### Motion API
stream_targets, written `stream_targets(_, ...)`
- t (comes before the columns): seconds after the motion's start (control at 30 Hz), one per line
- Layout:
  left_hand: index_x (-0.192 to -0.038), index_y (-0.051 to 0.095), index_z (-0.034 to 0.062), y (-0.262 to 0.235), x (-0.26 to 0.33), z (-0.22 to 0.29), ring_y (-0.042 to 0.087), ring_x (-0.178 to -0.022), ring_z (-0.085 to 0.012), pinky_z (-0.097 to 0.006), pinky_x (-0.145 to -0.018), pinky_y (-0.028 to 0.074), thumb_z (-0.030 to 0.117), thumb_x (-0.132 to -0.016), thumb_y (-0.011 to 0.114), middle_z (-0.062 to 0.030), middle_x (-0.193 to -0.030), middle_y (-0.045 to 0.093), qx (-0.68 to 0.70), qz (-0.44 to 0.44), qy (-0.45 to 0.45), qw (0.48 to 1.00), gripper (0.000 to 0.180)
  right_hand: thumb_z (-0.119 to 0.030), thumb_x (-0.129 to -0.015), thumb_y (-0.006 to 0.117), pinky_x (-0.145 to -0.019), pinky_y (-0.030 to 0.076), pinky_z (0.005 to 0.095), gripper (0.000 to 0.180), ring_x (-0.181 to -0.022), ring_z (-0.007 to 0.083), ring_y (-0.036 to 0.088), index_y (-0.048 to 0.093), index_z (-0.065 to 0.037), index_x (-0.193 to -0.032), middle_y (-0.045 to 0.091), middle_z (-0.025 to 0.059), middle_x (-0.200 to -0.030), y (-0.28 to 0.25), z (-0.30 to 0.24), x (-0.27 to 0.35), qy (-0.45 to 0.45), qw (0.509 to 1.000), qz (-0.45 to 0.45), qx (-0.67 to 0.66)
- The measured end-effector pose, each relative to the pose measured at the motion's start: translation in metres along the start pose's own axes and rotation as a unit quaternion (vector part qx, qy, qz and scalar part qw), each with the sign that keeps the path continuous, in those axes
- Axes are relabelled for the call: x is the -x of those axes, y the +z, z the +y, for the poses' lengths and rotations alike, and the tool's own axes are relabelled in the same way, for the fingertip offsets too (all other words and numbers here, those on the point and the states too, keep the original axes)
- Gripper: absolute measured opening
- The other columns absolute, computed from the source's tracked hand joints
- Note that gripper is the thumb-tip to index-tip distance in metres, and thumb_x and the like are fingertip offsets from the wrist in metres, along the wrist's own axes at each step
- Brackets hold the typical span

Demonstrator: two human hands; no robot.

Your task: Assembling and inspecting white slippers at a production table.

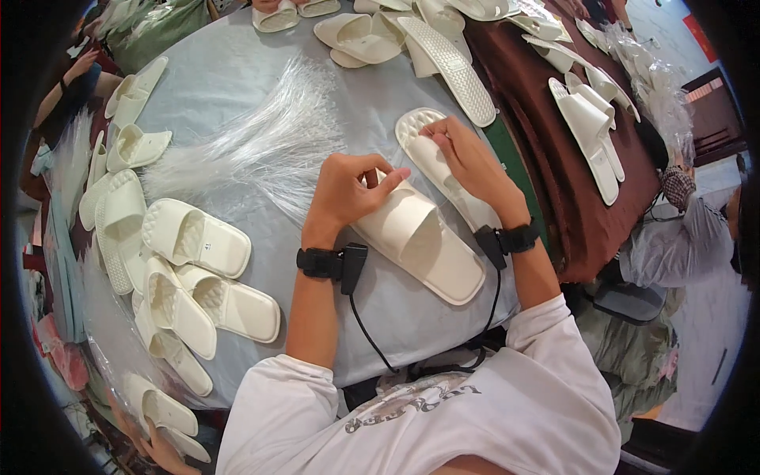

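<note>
Two cream slippers lie side by side in front of me on the cloth-covered table. My left hand (356, 190) is closed at the far end of the left slipper (431, 249), its thumb stretched across the toe end. Over the right slipper (419, 134) my right hand (467, 158) bends down, fingertips pinched together near the strap. What either pinch holds, if anything, is too small or hidden to make out. Beyond my left hand a fanned bundle of thin clear plastic strands (261, 134) is spread on the cloth. Both my wrists wear black bands with cables.
Several cream slippers (198, 237) are heaped at the left, more slippers (372, 39) at the far edge. On the right, brown cloth (538, 134) carries further slippers (590, 134). Another person's hand (162, 451) is by slippers at lower left; another person's arm (67, 83) shows at upper left.
</note>
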State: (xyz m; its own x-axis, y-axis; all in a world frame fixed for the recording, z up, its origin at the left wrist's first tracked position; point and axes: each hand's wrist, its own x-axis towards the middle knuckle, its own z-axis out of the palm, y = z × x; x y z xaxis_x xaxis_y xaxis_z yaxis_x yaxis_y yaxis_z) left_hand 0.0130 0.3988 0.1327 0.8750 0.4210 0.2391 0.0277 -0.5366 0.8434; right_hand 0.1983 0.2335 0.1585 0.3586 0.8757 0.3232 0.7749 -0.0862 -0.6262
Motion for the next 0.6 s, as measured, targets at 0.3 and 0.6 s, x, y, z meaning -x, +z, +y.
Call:
stream_targets(0.3, -0.103, 0.080, 0.0078, 0.012, 0.000, -0.003, 0.055, -0.062, -0.0151, -0.029, -0.061, 0.047, 0.025, -0.089, 0.081, -0.0040, -0.076, 0.070, 0.030, 0.070, 0.089, 0.993, 0.023, -0.014, -0.109, 0.053, -0.095, 0.050, 0.0333, 0.018, -0.104, 0.0235, 0.067, 0.060, 0.001, -0.115, 0.071, 0.0117, -0.109, -0.004, -0.051, 0.041, 0.005, 0.986, 0.049, -0.157)
stream_targets(0.6, -0.110, 0.080, 0.0111, 0.000, 0.004, 0.005, 0.058, -0.064, -0.0158, -0.030, -0.062, 0.049, 0.023, -0.088, 0.078, -0.0058, -0.078, 0.071, 0.012, -0.059, 0.016, 0.998, 0.025, -0.016, -0.104, 0.060, -0.060, 0.048, 0.0353, 0.018, -0.060, 0.0200, 0.063, 0.060, 0.001, -0.098, 0.066, 0.0112, -0.070, -0.055, -0.080, 0.108, 0.322, 0.944, -0.059, -0.041)
